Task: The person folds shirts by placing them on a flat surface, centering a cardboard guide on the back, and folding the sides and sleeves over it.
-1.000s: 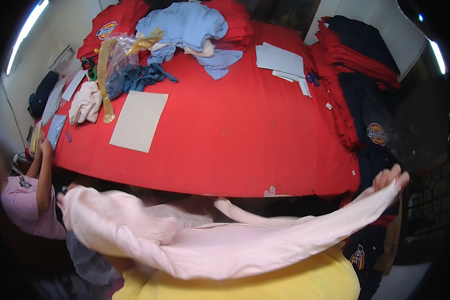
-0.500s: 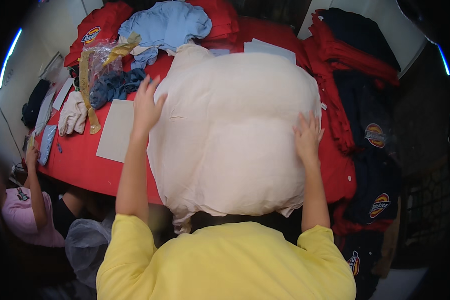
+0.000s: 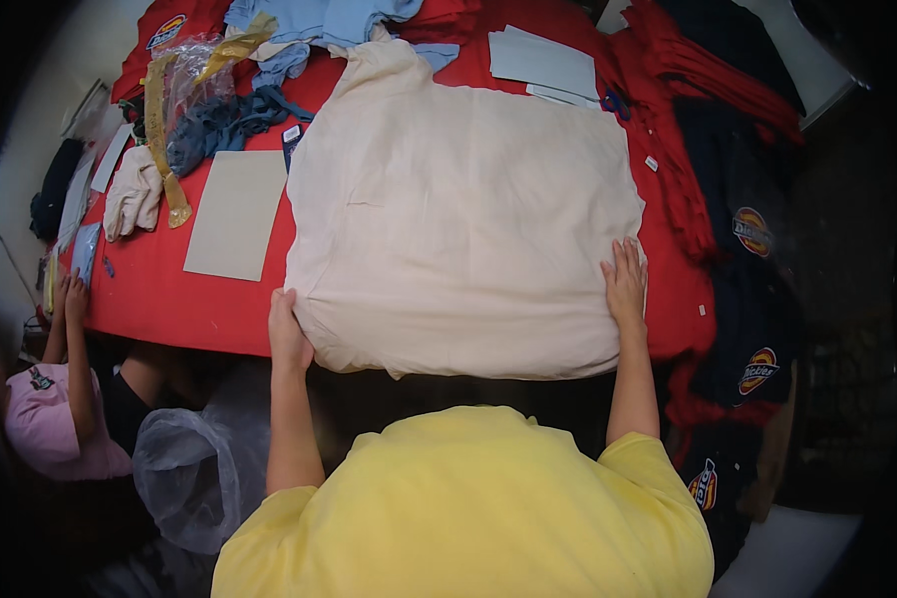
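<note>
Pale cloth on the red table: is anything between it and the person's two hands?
Nothing visible is: the left hand touches the pale cloth at its near left corner; the right hand rests on its right side.

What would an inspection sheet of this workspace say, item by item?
Surface: red-covered table, partly hidden under the cloth.
Work in hand: cream cloth, spread out, creased, reaching the table's near edge.
Clutter: beige board and crumpled dark blue cloth left; white sheets at the back.
Hands: left hand at the cream cloth's lower left corner, fingers curled, grip unclear; right hand flat on its right side.
Cables: apparently one thin cord along the left wall.
Surroundings: pink-shirted person left; navy garments right.
</note>
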`<state>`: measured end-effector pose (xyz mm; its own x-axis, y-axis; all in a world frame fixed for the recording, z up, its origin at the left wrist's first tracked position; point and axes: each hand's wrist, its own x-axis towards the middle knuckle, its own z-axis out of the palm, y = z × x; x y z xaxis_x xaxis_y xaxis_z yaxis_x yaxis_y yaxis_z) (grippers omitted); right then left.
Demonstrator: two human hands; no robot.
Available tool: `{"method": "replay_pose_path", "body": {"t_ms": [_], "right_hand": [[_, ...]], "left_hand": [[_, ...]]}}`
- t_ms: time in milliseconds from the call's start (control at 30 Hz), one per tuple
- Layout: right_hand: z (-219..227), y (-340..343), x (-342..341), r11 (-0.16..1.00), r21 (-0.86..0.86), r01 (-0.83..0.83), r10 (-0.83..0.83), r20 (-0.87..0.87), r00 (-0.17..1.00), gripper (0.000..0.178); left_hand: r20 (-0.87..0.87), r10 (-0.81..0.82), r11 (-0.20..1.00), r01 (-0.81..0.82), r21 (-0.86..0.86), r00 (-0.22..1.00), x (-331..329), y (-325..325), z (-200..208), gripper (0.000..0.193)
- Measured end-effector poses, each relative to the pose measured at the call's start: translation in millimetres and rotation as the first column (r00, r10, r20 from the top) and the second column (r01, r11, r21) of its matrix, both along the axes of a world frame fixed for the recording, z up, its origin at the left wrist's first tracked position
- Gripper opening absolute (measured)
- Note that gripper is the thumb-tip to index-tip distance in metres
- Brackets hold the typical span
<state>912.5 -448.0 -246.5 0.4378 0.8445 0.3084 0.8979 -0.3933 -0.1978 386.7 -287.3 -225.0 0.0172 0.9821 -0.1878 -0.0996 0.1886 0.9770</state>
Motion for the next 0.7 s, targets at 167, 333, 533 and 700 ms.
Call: {"method": "replay_pose_path", "body": {"t_ms": [167, 333, 533, 700], "right_hand": [[-1, -4, 5, 1.000, -0.020, 0.003, -0.002, 0.055, 0.998, 0.050], [0, 3, 1, 0.992, -0.045, 0.118, -0.113, 0.101, 0.988, 0.045], [32, 64, -53, 0.980, 0.122, 0.156, -0.161, 0.027, 0.987, 0.032], [43, 198, -165, 0.814, 0.383, -0.436, 0.535, -0.205, 0.819, 0.020]], "left_hand": [[0.392, 0.203, 0.979, -0.173, -0.111, 0.897, -36, 4, 7, 0.023], [-0.668, 0.030, 1.000, -0.018, 0.025, 0.744, -72, -7, 14, 0.039], [-0.855, 0.362, 0.890, 0.134, 0.436, 0.372, -35, -4, 22, 0.034], [-0.790, 0.352, 0.778, 0.313, 0.545, 0.502, 18, 62, 0, 0.031]]}}
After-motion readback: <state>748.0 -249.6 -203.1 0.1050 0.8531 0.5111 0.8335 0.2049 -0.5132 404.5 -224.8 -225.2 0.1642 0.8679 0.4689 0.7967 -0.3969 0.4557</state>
